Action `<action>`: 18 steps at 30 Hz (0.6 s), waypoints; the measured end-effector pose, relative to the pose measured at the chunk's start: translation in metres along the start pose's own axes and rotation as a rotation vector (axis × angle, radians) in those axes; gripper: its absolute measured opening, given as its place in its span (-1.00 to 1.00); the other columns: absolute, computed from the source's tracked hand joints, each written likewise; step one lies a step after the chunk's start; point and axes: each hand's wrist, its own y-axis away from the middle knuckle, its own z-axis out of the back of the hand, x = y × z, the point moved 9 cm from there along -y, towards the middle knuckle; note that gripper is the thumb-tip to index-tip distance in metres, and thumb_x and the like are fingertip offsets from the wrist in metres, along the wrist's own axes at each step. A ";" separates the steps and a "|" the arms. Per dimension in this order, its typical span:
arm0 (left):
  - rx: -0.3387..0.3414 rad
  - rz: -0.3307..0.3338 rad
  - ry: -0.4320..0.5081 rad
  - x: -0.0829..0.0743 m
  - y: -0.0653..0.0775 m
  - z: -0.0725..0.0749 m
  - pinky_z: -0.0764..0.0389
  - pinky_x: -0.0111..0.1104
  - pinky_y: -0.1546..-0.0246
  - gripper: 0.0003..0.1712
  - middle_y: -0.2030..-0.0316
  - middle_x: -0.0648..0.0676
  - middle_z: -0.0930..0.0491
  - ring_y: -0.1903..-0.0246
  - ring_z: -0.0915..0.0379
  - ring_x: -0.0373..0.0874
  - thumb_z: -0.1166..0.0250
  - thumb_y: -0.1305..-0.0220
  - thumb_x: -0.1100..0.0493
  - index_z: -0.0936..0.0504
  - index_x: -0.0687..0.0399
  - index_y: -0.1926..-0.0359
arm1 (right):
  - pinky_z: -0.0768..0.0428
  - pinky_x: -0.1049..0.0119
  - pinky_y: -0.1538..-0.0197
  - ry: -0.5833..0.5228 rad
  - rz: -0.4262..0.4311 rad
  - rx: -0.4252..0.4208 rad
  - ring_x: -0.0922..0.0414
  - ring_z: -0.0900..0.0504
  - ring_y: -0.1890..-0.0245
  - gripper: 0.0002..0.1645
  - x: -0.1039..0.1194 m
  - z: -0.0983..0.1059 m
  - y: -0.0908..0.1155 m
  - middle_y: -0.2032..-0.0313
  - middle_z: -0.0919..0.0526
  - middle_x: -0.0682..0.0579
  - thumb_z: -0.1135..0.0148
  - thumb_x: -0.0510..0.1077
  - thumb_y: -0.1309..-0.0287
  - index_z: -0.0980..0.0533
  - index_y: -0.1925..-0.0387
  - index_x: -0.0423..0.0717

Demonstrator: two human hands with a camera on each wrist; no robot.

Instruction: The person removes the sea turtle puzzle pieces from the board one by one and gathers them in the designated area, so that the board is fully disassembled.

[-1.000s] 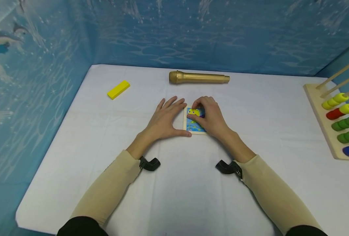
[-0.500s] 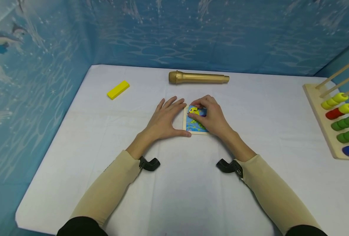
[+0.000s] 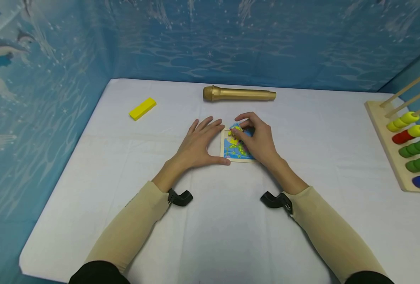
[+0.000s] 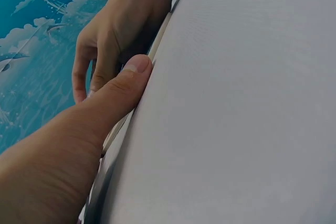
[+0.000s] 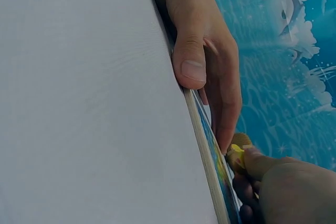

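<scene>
A small jigsaw puzzle (image 3: 235, 154) in a pale wooden frame lies on the white table, its picture a yellow sea creature on blue. My left hand (image 3: 197, 148) spreads along its left side, the straight thumb against the near edge and a fingertip by the far left corner. Between thumb and fingers my right hand (image 3: 261, 140) pinches a puzzle piece (image 3: 235, 126), tilted over the upper left of the picture, where bare wood shows. Yellow on that piece (image 5: 238, 153) appears at the fingertips in the right wrist view. The right hand covers the puzzle's right part.
Behind the puzzle a gold toy microphone (image 3: 240, 94) lies near the table's far edge. A yellow block (image 3: 142, 108) is at the back left. A wooden bead rack (image 3: 387, 138) with upright rods stands at the right edge. Blue sea-print curtains (image 3: 210, 43) hang behind and left.
My right hand has shifted slightly up and right, raising the pinched puzzle piece so it tilts and uncovers wood at the upper left. The left hand stays put.
</scene>
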 end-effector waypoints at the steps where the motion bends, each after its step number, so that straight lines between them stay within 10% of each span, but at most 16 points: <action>1: 0.000 0.001 0.000 0.000 0.000 0.000 0.26 0.05 -0.69 0.30 -0.64 -0.05 -0.16 -0.68 0.18 -0.07 -0.43 0.00 -0.63 -0.28 -0.08 -0.62 | -0.68 0.26 -0.08 -0.014 -0.005 -0.029 0.05 -0.75 0.17 -0.61 -0.001 0.003 0.000 0.23 -0.80 -0.08 -0.44 -0.13 -0.36 -0.58 -0.14 -0.11; 18: 0.007 0.011 -0.005 0.002 -0.002 -0.002 0.29 0.02 -0.69 0.33 -0.66 -0.07 -0.12 -0.69 0.22 -0.09 -0.42 0.02 -0.64 -0.25 -0.10 -0.63 | -0.64 0.59 0.28 -0.058 -0.153 -0.201 0.27 -0.67 0.39 -0.72 -0.038 0.059 -0.003 0.20 -0.72 -0.14 -0.35 -0.13 -0.43 -0.68 -0.03 -0.23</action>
